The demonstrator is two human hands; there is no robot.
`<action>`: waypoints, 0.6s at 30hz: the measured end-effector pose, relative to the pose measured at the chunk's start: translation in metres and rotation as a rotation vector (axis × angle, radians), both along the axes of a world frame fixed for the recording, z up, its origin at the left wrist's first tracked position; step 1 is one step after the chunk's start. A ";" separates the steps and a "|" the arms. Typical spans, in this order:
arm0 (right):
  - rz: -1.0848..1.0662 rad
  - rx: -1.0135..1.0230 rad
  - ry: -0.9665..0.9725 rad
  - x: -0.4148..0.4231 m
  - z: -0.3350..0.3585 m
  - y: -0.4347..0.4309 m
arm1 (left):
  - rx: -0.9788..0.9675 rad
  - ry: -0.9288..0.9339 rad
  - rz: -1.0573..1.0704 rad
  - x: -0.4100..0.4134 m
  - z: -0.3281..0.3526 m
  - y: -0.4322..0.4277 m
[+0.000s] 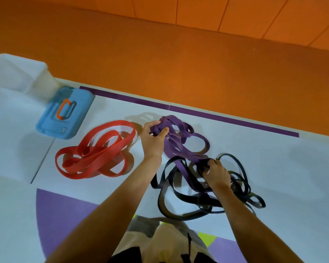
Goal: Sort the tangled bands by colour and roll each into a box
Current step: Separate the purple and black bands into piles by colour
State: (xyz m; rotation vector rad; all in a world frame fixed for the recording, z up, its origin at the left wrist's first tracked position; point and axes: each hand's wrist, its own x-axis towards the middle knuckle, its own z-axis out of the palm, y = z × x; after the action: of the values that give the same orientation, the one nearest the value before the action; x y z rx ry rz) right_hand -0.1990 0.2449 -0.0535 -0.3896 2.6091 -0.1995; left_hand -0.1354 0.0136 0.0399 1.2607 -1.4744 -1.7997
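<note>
Both bare arms reach forward from the near edge. The left arm (120, 198) runs far and slightly right, ending in the left hand (153, 142), back up, with fingers and thumb curled round a bunch of purple bands (180, 147). The right arm (243, 217) angles far-left. The right hand (217, 174) sits nearer and to the right, knuckles up, fingers clenched on black bands (179, 199). The hands are apart.

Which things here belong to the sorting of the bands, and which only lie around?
Belong to the job: red bands, purple bands in the left hand, black bands in the right hand, clear box.
Only lying about: blue lid with orange handle, purple floor stripe.
</note>
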 end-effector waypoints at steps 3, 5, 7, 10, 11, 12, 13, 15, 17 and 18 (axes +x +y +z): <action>-0.005 0.039 0.035 0.011 -0.005 -0.004 | 0.007 0.005 -0.025 0.003 -0.002 -0.007; -0.005 0.094 0.035 0.015 -0.007 -0.009 | -0.017 -0.003 -0.058 0.005 -0.004 -0.009; -0.026 0.133 0.033 0.014 -0.008 -0.015 | -0.048 -0.002 -0.093 0.006 -0.005 -0.011; -0.054 0.167 0.026 0.011 -0.007 -0.019 | -0.039 0.010 -0.123 0.004 -0.005 -0.015; -0.044 0.184 0.034 0.012 -0.006 -0.018 | -0.032 0.011 -0.138 0.003 -0.005 -0.016; -0.029 0.193 0.049 0.013 -0.004 -0.017 | -0.030 0.011 -0.153 0.003 -0.005 -0.017; -0.017 0.190 0.068 0.016 -0.001 -0.016 | -0.030 0.011 -0.169 0.003 -0.005 -0.018; -0.022 0.155 0.100 0.020 0.007 -0.010 | -0.031 0.008 -0.196 0.002 -0.006 -0.020; -0.048 0.115 0.122 0.020 0.016 -0.002 | -0.041 0.008 -0.218 0.001 -0.007 -0.021; -0.055 0.077 0.114 0.019 0.022 0.002 | -0.054 0.008 -0.225 0.001 -0.007 -0.022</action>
State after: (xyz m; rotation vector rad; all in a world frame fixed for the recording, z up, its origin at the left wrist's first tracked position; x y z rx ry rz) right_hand -0.1800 0.2466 -0.0312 -0.3105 2.7316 -0.0977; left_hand -0.1343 -0.0082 0.0324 1.0961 -1.7060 -1.8886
